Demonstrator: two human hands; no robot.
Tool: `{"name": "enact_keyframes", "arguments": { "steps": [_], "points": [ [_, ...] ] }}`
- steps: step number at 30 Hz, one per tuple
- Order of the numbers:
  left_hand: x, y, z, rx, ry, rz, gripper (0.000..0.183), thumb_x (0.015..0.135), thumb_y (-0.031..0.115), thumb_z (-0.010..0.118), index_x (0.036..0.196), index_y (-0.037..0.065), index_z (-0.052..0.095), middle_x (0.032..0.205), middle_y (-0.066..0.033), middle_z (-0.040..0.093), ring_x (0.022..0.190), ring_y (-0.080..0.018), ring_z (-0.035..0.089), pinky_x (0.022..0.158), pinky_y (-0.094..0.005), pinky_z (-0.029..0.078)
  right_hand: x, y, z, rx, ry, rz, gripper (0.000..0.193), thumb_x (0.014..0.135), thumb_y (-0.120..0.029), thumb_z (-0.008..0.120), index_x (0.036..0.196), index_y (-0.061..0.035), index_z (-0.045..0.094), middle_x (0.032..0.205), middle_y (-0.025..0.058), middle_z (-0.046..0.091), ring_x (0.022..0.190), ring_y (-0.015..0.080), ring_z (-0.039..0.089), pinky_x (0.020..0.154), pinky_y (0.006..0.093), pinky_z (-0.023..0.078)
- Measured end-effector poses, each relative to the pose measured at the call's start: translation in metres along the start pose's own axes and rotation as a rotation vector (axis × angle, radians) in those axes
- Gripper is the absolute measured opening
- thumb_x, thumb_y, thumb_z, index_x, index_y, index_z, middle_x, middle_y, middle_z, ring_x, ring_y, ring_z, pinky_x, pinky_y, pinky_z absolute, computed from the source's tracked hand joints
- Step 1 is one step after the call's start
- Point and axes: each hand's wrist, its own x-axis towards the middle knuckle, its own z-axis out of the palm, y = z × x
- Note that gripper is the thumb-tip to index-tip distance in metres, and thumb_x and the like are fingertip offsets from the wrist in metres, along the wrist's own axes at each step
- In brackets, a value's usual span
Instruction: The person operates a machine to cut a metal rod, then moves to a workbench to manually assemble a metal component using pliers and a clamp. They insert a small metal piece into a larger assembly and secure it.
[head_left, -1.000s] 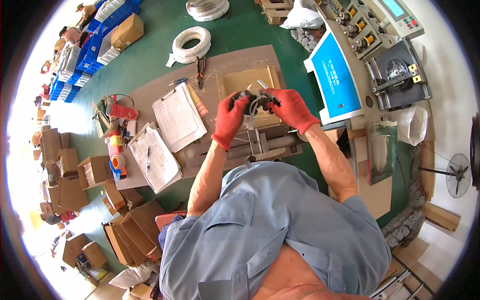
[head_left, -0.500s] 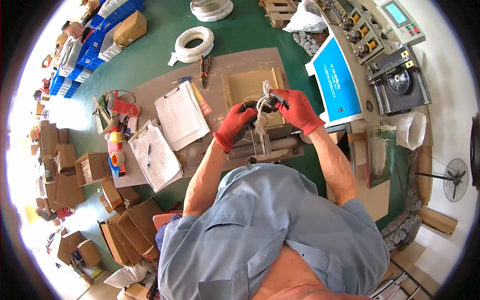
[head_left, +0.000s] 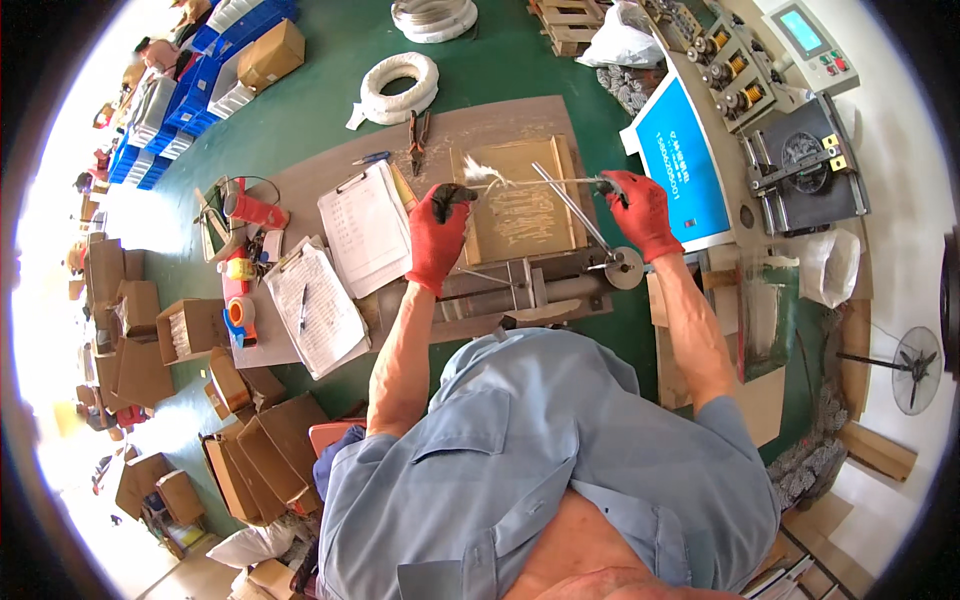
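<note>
A thin pale string with a frayed white tuft is stretched nearly level between my two hands. My left hand, in a red glove with dark fingertips, is closed on its left end. My right hand, gloved the same way, grips the other end at the right. Beneath the string lies a shallow wooden tray with pale loose strands on its bottom. A slanting metal rod crosses the tray's right part, near a round metal disc.
Left of the tray, the table bears pliers, clipboards with papers, a red cylinder and an orange tape roll. A blue-panelled machine stands at the right. White coils lie on the green floor beyond.
My hands have moved apart, the left to the left and the right to the right. The bunched white string between them is now drawn out straight, and the tray and rod show.
</note>
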Motion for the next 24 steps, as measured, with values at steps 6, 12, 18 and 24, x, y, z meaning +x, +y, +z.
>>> {"name": "enact_keyframes", "arguments": {
  "steps": [6,12,18,24],
  "points": [
    [0.002,0.036,0.010,-0.015,-0.169,0.023,0.019,0.086,0.011,0.062,0.102,0.003,0.067,0.077,-0.0023,0.066,0.067,-0.0055,0.055,0.062,-0.0235,0.046,-0.003,-0.008,-0.001,-0.578,-0.443,0.115,0.041,0.082,-0.030,0.067,0.115,-0.0063,0.062,0.107,0.0139,0.067,0.097,0.0315,0.064,0.082,0.0426,0.050],
    [0.005,0.054,0.021,0.069,-0.313,0.025,0.022,0.086,0.011,0.062,0.107,0.005,0.066,0.077,-0.0020,0.066,0.066,-0.0066,0.056,0.061,-0.0242,0.046,0.047,-0.055,0.002,0.460,-0.139,-0.080,0.056,0.074,-0.021,0.077,0.125,-0.0071,0.057,0.112,0.0148,0.066,0.096,0.0244,0.065,0.081,0.0324,0.051],
    [0.005,0.066,0.019,-0.168,-0.311,-0.143,0.041,0.086,0.011,0.063,0.125,0.001,0.056,0.086,-0.0039,0.068,0.072,-0.0095,0.058,0.065,-0.0238,0.045,0.055,-0.048,0.047,0.613,-0.318,0.105,0.031,0.077,-0.024,0.072,0.103,-0.0080,0.069,0.084,0.0146,0.069,0.076,0.0261,0.067,0.072,0.0360,0.051],
    [-0.023,0.012,0.031,-0.851,-0.396,-0.256,0.052,0.090,0.019,0.058,0.135,-0.003,0.045,0.079,0.0024,0.054,0.079,-0.0085,0.058,0.064,-0.0200,0.042,0.049,-0.048,0.071,0.430,0.004,-0.068,0.023,0.076,-0.018,0.070,0.094,-0.0051,0.067,0.082,0.0122,0.068,0.074,0.0240,0.067,0.070,0.0332,0.051]
  ]
}}
